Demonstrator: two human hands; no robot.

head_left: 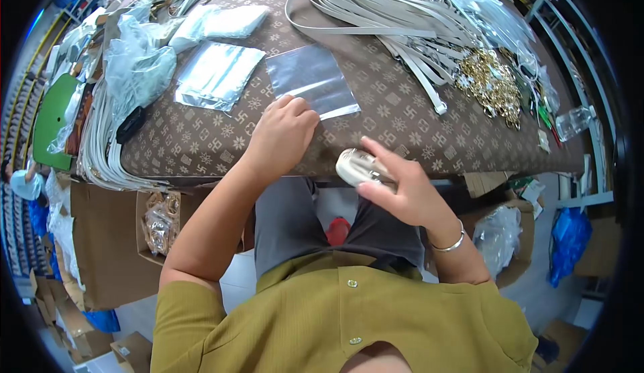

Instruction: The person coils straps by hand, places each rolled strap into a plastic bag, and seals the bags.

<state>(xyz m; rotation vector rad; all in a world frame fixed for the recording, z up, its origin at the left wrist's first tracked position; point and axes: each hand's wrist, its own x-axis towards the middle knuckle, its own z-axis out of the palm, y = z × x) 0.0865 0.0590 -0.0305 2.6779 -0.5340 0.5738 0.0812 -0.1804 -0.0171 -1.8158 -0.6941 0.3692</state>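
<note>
My left hand (285,131) rests at the near edge of a clear flat plastic bag (312,78) on the brown patterned tabletop (221,131); its fingers are curled on the bag's lower left corner. Over the table's front edge, my right hand (401,184) holds a coiled white strap (362,170) between thumb and fingers. The hand and coil are slightly blurred. Left of the single bag lies a stack of clear bags (220,76).
Pale straps (376,11) and a pile of gold metal clasps (490,84) lie at the back right. A plastic bottle (575,123) lies at the right edge. Crumpled plastic (137,64) and a black object (131,125) are at the left.
</note>
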